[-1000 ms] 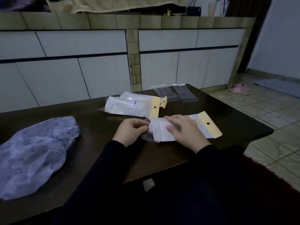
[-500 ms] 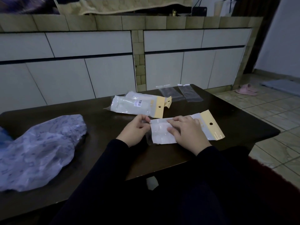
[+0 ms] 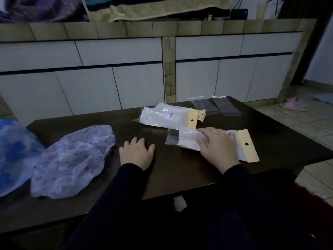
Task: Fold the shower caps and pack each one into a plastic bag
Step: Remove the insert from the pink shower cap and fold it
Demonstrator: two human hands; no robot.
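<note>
A packed plastic bag (image 3: pixel 189 139) with a yellow header lies on the dark table (image 3: pixel 171 174), a folded white cap inside it. My right hand (image 3: pixel 219 147) rests flat on this bag with fingers spread. My left hand (image 3: pixel 136 152) lies on the bare table to the left, fingers relaxed, holding nothing. Two more packed bags (image 3: pixel 167 117) lie just behind. A loose pale purple patterned shower cap (image 3: pixel 72 161) sits at the left, and a blue one (image 3: pixel 14 152) lies further left at the frame edge.
Two empty clear bags (image 3: pixel 216 106) lie at the table's far right corner. White cabinet doors (image 3: pixel 108 83) stand behind the table. Tiled floor and pink slippers (image 3: pixel 293 104) are to the right. A small white scrap (image 3: pixel 180 203) lies below the table's front edge.
My left hand has let go of the bag's open end and moved left onto the table. My right hand stays on the bag. The view turned left, revealing the blue cap.
</note>
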